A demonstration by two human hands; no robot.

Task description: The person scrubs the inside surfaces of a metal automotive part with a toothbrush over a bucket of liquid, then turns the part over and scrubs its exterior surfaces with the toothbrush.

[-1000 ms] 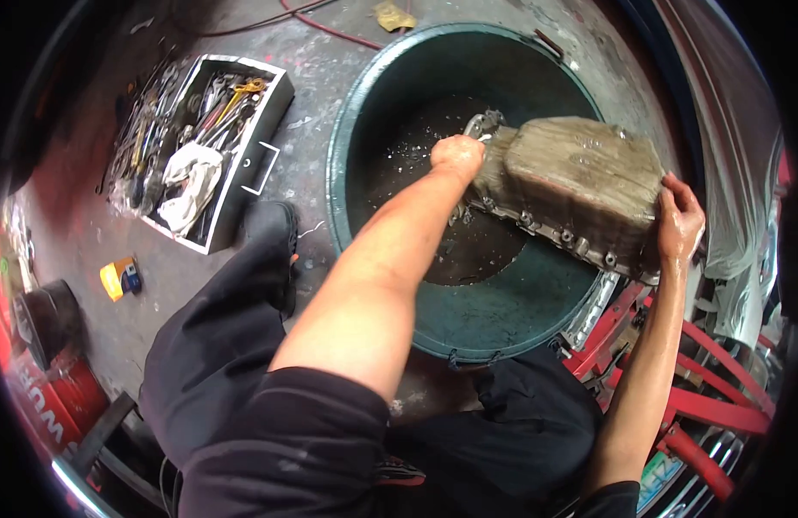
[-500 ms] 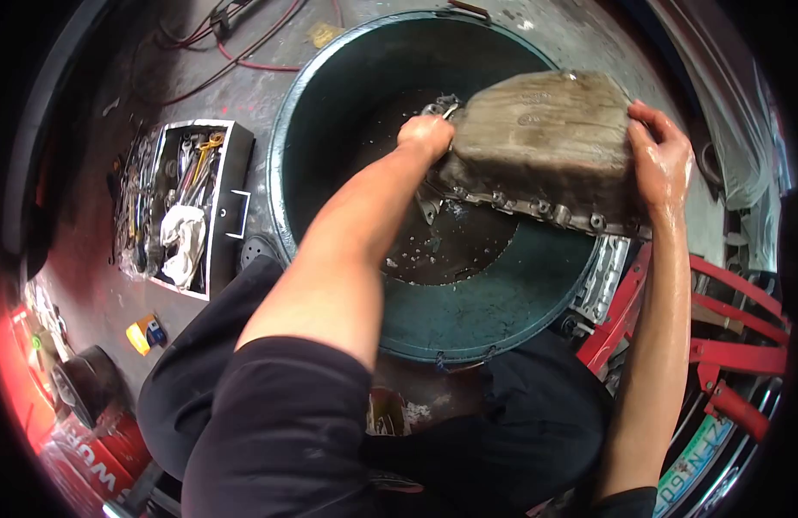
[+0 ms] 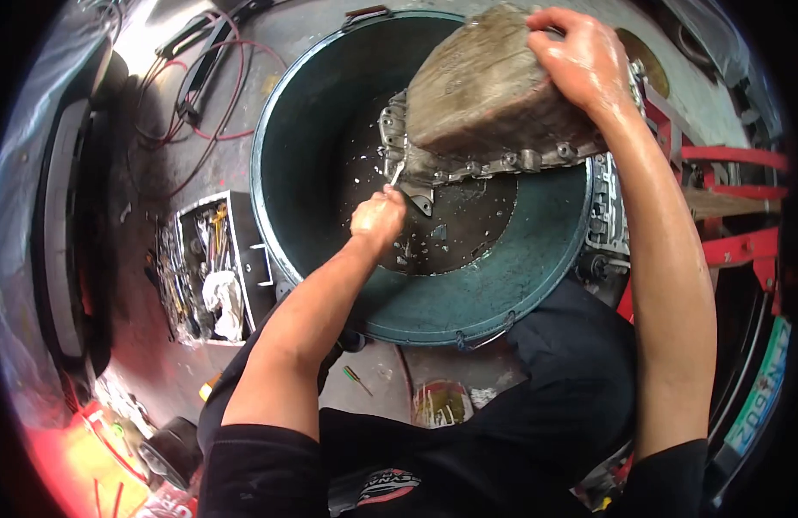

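Note:
A large, grimy metal oil pan [image 3: 489, 82] is tilted over a round dark-green tub [image 3: 485, 306], its flanged edge with bolt holes facing down. My right hand [image 3: 584, 65] is wrapped over the pan's upper right corner, its skin wet and shiny. Low at the pan's left end, my left hand [image 3: 379, 217] is closed around a slim tool [image 3: 399, 173] whose pale, metal-looking tip points up at the flange. The tool's handle is hidden in my fist, so its kind is unclear. Dark liquid with light flecks lies in the tub.
Left of the tub stands an open toolbox [image 3: 235, 268] with wrenches and a white rag [image 3: 223, 302]. Red hoses [image 3: 235, 104] lie on the floor at the upper left. Red metal bars [image 3: 735, 250] are at the right. A small screwdriver [image 3: 357, 378] lies near my knees.
The oil pan has shifted left and up, tilting more. My right hand moved with it, gripping over its top. My left hand moved left and down, showing the tool's tip. The camera view shifted.

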